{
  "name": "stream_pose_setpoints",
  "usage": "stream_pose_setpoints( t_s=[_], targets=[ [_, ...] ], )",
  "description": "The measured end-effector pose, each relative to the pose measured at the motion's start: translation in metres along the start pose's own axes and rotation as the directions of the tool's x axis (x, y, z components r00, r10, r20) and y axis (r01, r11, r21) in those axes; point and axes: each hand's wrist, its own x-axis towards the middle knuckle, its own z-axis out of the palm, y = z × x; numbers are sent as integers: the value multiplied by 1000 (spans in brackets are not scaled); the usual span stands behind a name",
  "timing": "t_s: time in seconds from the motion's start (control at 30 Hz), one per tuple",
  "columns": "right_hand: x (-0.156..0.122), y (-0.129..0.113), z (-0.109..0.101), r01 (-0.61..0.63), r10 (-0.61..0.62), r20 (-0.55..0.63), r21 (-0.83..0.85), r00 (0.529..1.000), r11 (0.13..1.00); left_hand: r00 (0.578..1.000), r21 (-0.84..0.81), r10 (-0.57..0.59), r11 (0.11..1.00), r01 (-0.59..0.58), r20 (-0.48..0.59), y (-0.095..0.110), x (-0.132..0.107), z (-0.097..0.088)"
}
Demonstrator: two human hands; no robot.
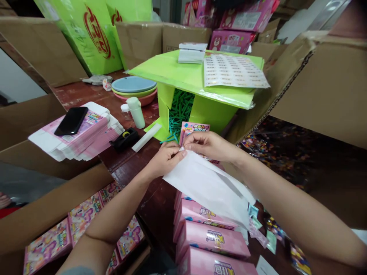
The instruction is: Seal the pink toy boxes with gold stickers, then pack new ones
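Your left hand (pixel 166 156) and right hand (pixel 208 145) meet fingertip to fingertip over the dark red table (pixel 132 160). Both pinch the top corner of a white sheet (pixel 209 187). Fingers of each hand are curled in, not spread.

The white sheet hangs from that corner, down and to your right, and lies across the top of a stack of pink boxes (pixel 212 238) close to you. You cannot tell whether it is one layer or folded.

Just behind your fingers a pink printed carton (pixel 194 131) stands upright, its lower part hidden by your hands.

Past it: a bright green box (pixel 195 76), open at the front, with teal sticks (pixel 179 110) inside. A sticker sheet (pixel 233 70) lies on its top.

To your left:
- a black tape dispenser (pixel 124 138)
- a white bottle (pixel 137 112), upright
- stacked plates (pixel 134 89), the blue one on top
- a black phone (pixel 71 120) lying on a pile of flat pink cartons (pixel 86 139)

Brown cardboard boxes (pixel 329 88) ring the table.
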Motion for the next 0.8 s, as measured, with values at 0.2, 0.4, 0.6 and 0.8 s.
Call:
stream_pose_setpoints(
  t_s=[0.2, 0.4, 0.6, 0.8],
  targets=[
    [31, 29, -37, -219, 81, -514, -214, 854, 952, 735, -564, -624, 719, 405, -267, -32, -24, -24],
    [50, 69, -42, -380, 163, -558, -298, 814, 875, 187, -904, -948, 305, 298, -259, -73, -5, -61],
    [71, 76, -42, -440, 233, -520, -321, 822, 838, 179, -913, -980, 148, 381, -85, -68, 0, -45],
    [76, 70, -43, -497, 237, -535, -417, 811, 761, 271, -863, -958, 218, 456, -99, -32, -104, -15]
  ],
)
